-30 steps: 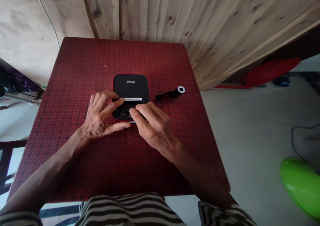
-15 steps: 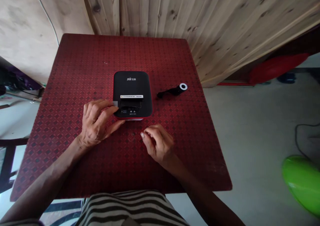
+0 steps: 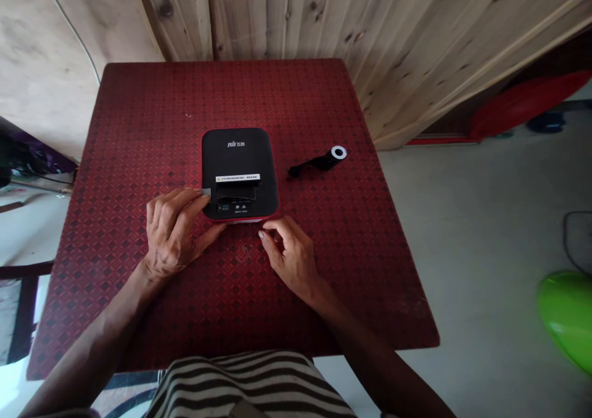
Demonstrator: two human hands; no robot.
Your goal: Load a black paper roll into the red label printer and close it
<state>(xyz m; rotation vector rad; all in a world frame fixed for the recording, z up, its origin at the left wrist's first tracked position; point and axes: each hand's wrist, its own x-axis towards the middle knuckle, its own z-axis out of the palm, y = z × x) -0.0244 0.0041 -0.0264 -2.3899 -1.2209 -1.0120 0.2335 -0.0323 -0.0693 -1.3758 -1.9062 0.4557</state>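
Observation:
A flat black device (image 3: 240,159) with rounded corners, a red rim, white lettering and a warning label lies on the red table. It looks like a small printer, but its kind is not certain. My left hand (image 3: 173,233) grips its front left corner, fingers on the top edge by a small grey tab (image 3: 206,193) and thumb at the front edge. My right hand (image 3: 293,251) is at the front right corner, with thumb and forefinger curled close together. Whatever is between them, if anything, is too small to make out.
A roll of black film or tape (image 3: 326,161) with a white core lies right of the device, its loose end stretched out leftward. The patterned red table (image 3: 351,251) stands against a wooden plank wall (image 3: 277,17). A green rounded object (image 3: 567,316) stands on the floor at right.
My right hand has moved forward to the device's front right corner. My left hand keeps its place on the device. The whole view has shifted slightly.

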